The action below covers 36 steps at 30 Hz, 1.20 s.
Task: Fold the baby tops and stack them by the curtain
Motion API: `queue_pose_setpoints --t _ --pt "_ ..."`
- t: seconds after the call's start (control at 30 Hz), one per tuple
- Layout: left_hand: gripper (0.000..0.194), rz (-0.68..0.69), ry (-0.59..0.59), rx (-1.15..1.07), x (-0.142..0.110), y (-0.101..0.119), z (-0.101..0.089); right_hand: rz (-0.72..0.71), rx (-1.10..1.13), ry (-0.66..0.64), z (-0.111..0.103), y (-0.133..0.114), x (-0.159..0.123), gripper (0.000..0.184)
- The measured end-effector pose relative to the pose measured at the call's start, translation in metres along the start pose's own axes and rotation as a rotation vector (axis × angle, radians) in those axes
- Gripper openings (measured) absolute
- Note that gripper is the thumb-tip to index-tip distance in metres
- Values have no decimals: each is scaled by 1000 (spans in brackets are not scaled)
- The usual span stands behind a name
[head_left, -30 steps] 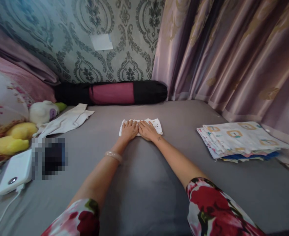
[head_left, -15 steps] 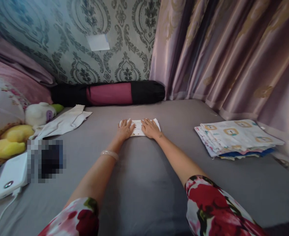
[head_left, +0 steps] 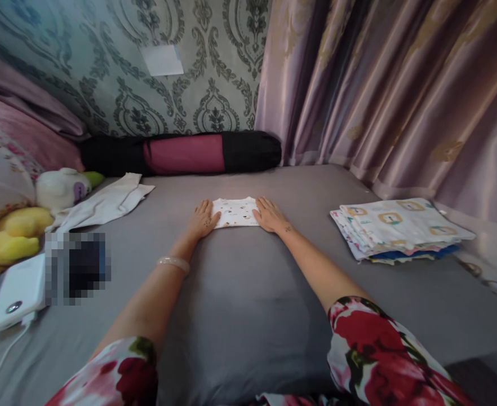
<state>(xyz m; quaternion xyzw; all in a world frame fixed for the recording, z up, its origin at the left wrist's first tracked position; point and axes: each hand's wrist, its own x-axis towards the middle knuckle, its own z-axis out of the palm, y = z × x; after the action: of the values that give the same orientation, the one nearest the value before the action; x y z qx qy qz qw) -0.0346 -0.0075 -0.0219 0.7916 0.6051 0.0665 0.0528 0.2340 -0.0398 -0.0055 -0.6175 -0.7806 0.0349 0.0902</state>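
A small folded white cloth with a dotted print (head_left: 236,213), perhaps a garment, lies flat on the grey sheet (head_left: 248,293). Along its left edge rests my left hand (head_left: 204,219), palm down with the fingers stretched out. My right hand (head_left: 269,215) lies flat at the opposite edge, its fingers also extended. Neither hand grips the cloth; both touch its sides. Off to the right sits a stack of folded printed cloths (head_left: 394,225), the top one white with orange and green motifs.
A long black and maroon roll (head_left: 184,153) lies against the wall. On the left are a pale cloth (head_left: 102,203), a white plush toy (head_left: 60,189), a yellow plush toy (head_left: 14,231) and a white power bank (head_left: 18,293) with a cable. Curtains (head_left: 384,84) hang at the right.
My hands have slid apart, from on top of the cloth to its left and right edges, so more of its print shows. The whole view has shifted slightly.
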Motion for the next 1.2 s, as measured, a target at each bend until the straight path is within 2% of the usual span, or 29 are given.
queue_pose_setpoints --t 0.2,0.5,0.67,0.73,0.87,1.0,1.2 --pt "75 -26 -9 -18 -2 2 -2 56 6 14 2 2 -2 62" --pt "69 -58 -70 21 0 8 -11 71 -27 -37 -6 -2 0 60" --pt "64 102 95 85 -1 23 -21 22 -8 1 -10 -19 3 57" --pt "61 152 136 79 -1 30 -19 2 10 16 -8 -26 4 57" --pt "55 199 134 35 0 33 -6 8 16 31 0 -33 4 57" --pt "55 187 138 3 1 30 2 18 5 53 7 -32 3 56" --pt "55 163 100 -13 3 29 1 24 1 43 7 -31 4 56"
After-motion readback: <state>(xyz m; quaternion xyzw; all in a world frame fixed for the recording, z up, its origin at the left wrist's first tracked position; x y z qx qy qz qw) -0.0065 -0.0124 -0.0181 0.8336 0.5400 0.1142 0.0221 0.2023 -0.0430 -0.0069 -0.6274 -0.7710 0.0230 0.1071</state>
